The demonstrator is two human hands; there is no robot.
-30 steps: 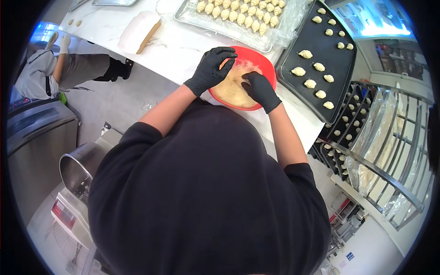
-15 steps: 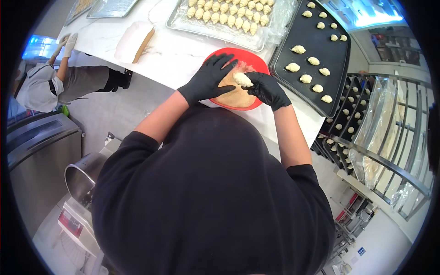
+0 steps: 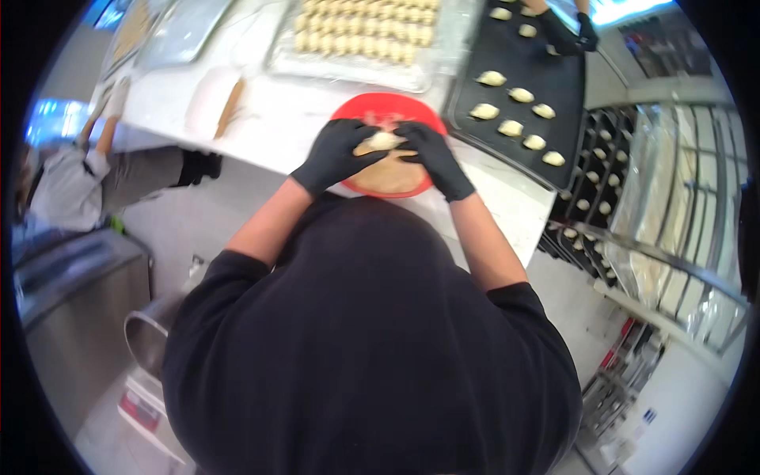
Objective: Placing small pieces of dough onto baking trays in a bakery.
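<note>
Through the remote view, I'm holding the pale dough piece over the tan crumbs in the red bowl. Working it well, I'm thinking, is calling for light, even pressure and gentle turning above the bowl, so the piece isn't getting squashed. Left of the bowl's middle, my left grip is pinching one end, parted just enough to fit; right of the middle, my right grip is pinching the other.

The left hand now holds the dough roll too, and another person's hands have reached over the tray at two o'clock.
</note>
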